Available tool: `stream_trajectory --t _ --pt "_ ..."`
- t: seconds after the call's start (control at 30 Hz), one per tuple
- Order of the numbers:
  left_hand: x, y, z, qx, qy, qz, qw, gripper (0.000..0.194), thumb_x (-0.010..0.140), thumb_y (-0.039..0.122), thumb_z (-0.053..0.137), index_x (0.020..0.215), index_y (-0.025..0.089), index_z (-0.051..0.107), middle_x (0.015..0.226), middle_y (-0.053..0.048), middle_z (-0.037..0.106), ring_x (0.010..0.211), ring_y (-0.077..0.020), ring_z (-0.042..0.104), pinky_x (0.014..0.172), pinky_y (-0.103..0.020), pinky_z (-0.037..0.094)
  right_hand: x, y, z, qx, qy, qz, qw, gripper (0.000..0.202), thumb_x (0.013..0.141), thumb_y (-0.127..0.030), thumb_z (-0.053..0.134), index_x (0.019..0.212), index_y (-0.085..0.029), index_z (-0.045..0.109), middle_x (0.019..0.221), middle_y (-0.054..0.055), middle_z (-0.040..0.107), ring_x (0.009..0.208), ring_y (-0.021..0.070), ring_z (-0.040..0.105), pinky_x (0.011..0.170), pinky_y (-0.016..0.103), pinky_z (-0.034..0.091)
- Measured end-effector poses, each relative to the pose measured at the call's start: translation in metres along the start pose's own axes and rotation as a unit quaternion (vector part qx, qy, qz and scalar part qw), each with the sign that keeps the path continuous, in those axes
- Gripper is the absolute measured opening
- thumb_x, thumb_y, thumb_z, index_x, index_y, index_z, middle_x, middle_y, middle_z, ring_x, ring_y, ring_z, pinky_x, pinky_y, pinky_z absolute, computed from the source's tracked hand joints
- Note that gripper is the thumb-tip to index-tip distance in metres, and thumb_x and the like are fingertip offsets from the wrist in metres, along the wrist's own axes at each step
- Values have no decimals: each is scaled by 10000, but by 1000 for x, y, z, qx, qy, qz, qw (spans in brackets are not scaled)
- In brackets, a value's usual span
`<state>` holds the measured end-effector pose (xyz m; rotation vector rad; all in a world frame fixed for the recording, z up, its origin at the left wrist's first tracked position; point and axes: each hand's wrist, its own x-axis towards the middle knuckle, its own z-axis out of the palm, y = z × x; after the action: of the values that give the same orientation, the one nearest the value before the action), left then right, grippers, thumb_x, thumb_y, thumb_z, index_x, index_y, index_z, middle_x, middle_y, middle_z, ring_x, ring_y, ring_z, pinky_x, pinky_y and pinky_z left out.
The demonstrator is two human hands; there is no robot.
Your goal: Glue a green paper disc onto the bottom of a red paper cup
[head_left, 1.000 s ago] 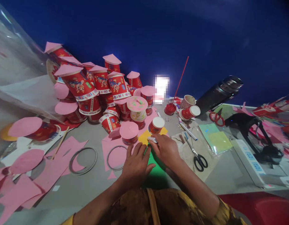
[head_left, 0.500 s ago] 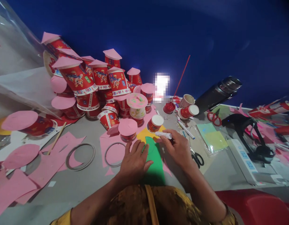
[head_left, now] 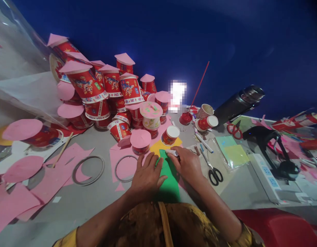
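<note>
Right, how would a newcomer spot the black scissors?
Find the white power strip at right. Between it and the right hand, the black scissors lie on a beige sheet. Black handles set them apart from the red scissors farther back.

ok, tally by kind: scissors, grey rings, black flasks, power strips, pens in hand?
Scissors: 2 (black-handled pair, red-handled pair)
Grey rings: 2 (left ring, right ring)
Black flask: 1
Power strip: 1
White pen in hand: 1
Total: 7
</note>
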<state>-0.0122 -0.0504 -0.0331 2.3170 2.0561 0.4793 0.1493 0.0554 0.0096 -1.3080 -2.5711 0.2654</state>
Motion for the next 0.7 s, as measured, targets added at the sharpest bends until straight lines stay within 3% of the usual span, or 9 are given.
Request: stream_trajectory --t 0.3,0.57,0.7 --pt "0 0 -2 5 -22 -2 1000 548 917 520 674 1322 152 641 1292 -170 691 1304 -372 536 1125 -591 309 13 -10 4 -30 -51 -7 998 292 1032 -386 582 1216 -199 710 933 95 766 842 230 709 688 273 426" --pt "1 2 -3 -3 -19 -6 1000 527 934 513 649 1335 171 638 1281 -170 684 1301 -363 526 1132 -584 307 1 9 -9 62 -1 -19 998 263 1033 -363 575 1187 -200 713 1025 83 787 935 220 724 824 285 494" --pt "1 1 -3 -7 -20 -6 1000 517 942 499 640 1340 170 637 1277 -171 677 1295 -363 522 1134 -585 302 2 6 -11 80 15 -20 996 261 1032 -355 568 1186 -200 711 1067 89 785 966 223 721 855 292 498"
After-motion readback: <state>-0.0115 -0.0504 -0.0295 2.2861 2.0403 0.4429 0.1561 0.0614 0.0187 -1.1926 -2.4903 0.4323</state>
